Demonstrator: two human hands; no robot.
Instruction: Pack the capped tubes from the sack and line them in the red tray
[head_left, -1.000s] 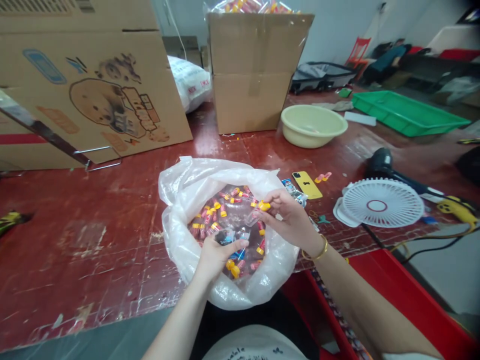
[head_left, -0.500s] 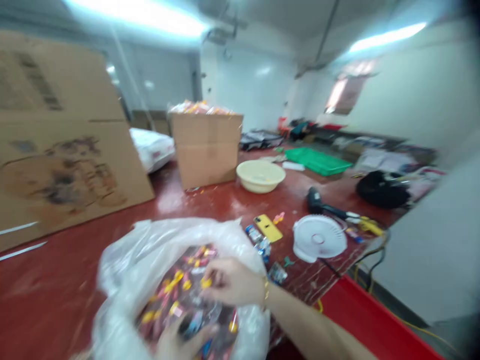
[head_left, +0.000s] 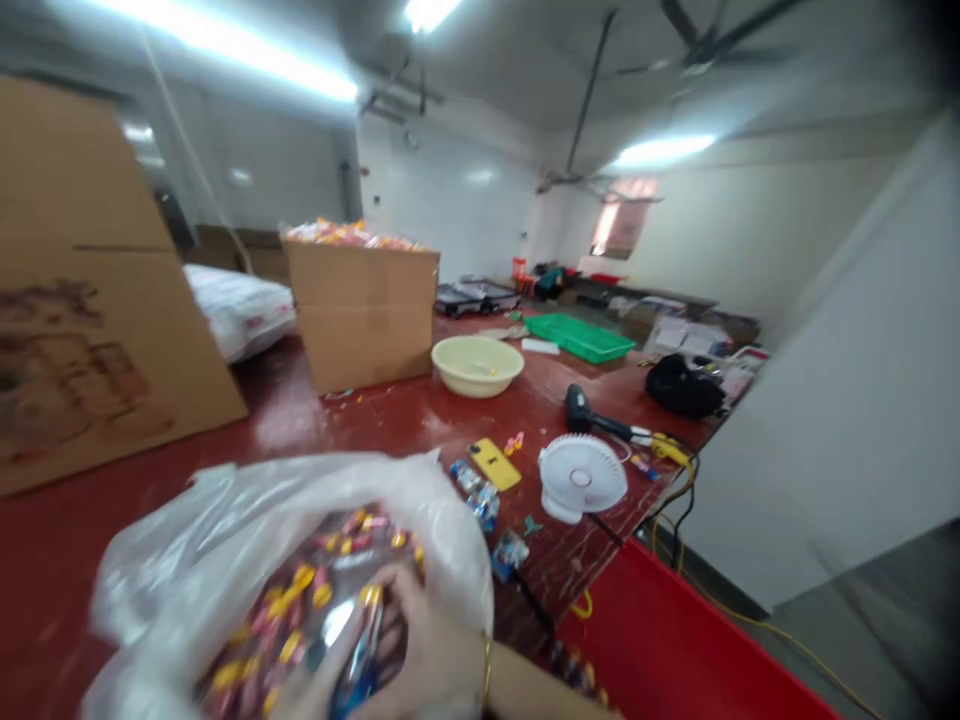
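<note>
Frame heavily blurred. A clear plastic bag (head_left: 187,540) is seen at the near edge of the red table (head_left: 390,420), filled with small red tubes (head_left: 300,585) with yellow caps. The right hand (head_left: 431,650), a bangle at the wrist, is placed in the bag's mouth, fingers curled against a clear, blue-marked packet (head_left: 352,650); a firm clamp cannot be told. Only a sliver of the left hand (head_left: 296,700) is shown, its state not readable. A yellow phone (head_left: 495,465) and white fan (head_left: 583,477) are noted beyond.
</note>
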